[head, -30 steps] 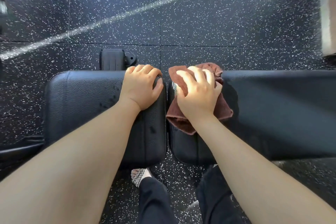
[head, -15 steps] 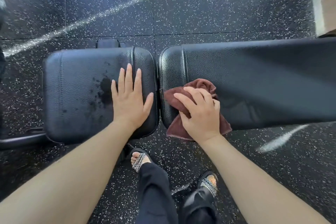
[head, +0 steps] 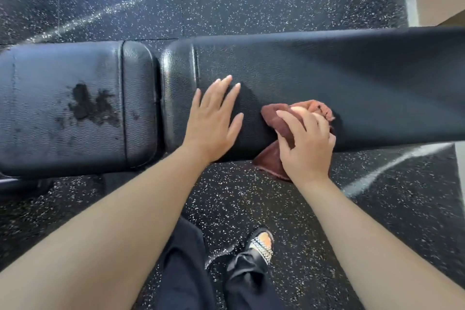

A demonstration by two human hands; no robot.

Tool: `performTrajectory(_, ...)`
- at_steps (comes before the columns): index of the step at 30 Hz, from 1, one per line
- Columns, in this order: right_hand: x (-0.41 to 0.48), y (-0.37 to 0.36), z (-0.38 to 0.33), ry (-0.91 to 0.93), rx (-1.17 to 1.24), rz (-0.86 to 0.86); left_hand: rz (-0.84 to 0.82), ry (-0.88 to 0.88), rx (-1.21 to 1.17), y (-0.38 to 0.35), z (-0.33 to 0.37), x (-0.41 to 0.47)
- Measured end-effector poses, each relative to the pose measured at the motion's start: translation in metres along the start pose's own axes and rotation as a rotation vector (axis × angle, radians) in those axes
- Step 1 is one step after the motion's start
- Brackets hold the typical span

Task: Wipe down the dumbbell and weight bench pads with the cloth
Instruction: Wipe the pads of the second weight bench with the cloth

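The cloth (head: 284, 123) is bunched under my right hand (head: 305, 143), fingers curled over it at the near edge of the long back pad (head: 327, 73). My left hand (head: 214, 121) lies flat and empty just beside it. The pad's length runs off rightward, so my right hand leads.
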State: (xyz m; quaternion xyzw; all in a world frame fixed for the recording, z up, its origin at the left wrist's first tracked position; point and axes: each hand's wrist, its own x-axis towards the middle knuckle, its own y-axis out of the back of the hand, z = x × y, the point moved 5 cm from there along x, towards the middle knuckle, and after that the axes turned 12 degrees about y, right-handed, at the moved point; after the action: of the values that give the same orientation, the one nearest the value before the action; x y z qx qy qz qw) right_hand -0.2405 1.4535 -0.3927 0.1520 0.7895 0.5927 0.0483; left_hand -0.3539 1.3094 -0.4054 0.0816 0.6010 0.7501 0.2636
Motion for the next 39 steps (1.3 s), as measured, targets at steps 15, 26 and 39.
performTrajectory(15,0.003,0.003,0.02,-0.083,-0.026,0.146,0.15,-0.007,0.067,-0.011,-0.002,0.004)
performTrajectory(26,-0.013,-0.027,-0.08,-0.073,0.041,0.155,0.014,-0.151,0.179,0.023,-0.104,-0.01)
performTrajectory(39,0.077,-0.067,-0.192,0.108,-0.019,0.012,0.181,0.165,0.093,0.069,-0.261,0.015)
